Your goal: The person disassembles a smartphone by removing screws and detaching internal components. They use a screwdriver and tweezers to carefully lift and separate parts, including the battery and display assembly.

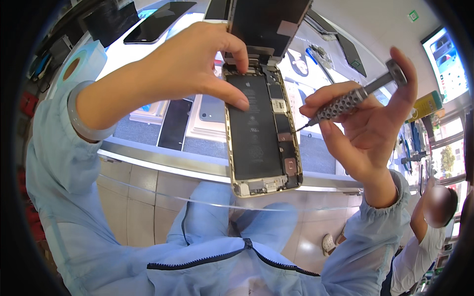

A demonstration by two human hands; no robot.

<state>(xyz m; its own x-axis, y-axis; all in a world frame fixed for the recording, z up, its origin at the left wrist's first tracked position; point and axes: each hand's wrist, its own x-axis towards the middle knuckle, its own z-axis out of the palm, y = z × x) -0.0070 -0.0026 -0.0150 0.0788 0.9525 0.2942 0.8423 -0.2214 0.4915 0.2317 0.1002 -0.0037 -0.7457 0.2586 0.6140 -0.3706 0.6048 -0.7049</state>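
An opened smartphone (pixel 290 163) tilts up at the front edge of the glass counter, its dark battery (pixel 254 138) and inner parts exposed. Its screen panel (pixel 259 24) stands raised at the far end. My left hand (pixel 197 61) grips the phone by its upper left side, thumb on the battery and index finger at the top edge. In my right hand (pixel 368 130) is a slim screwdriver (pixel 340 104) with a perforated metal handle, pinched between thumb and fingers. Its tip is at the phone's right edge; whether it touches a screw cannot be made out.
Under the glass lie several phones and boxes, among them a dark phone (pixel 174 123). On top are a black phone (pixel 159 22), a tape roll (pixel 81 64) and small parts (pixel 321 56). A lit screen (pixel 444 59) is at right; another person (pixel 419 246) sits lower right.
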